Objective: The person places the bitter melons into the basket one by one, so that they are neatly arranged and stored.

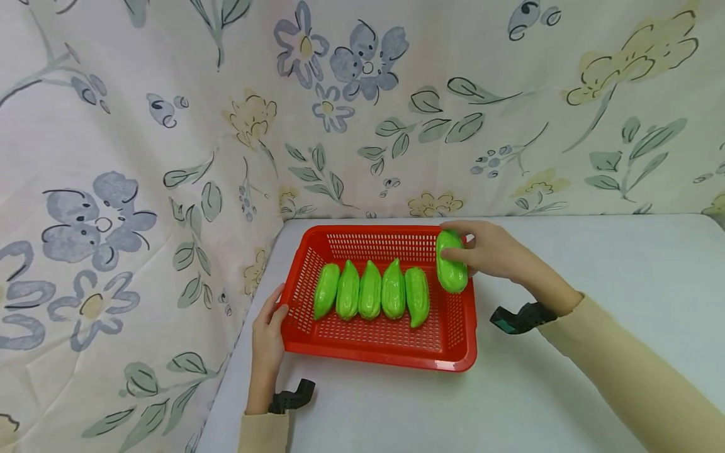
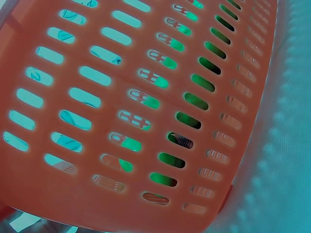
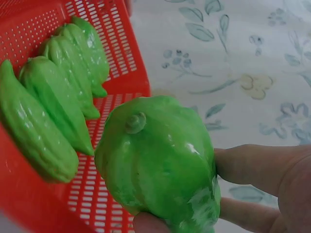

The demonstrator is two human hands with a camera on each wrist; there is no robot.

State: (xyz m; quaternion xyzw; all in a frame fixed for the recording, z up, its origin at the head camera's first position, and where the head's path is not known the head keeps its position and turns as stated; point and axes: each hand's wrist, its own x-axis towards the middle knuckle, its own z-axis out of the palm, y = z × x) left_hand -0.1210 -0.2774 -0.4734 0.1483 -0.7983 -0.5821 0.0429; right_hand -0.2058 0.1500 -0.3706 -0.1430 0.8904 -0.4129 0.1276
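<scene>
My right hand holds a glossy green, ridged, gourd-like vegetable over the right end of a red plastic basket. In the right wrist view the vegetable shows a small stem stub, with fingers and thumb against its sides. Several similar green vegetables lie side by side inside the basket. My left hand grips the basket's left rim, its thumb at the edge. The left wrist view shows only the slotted basket wall close up; that hand is hidden there.
The basket stands on a white table. A floral cloth hangs behind the table and along its left side. Each wrist wears a black strapped device, such as the right one. Between the row of vegetables and the basket's right wall, bare mesh shows.
</scene>
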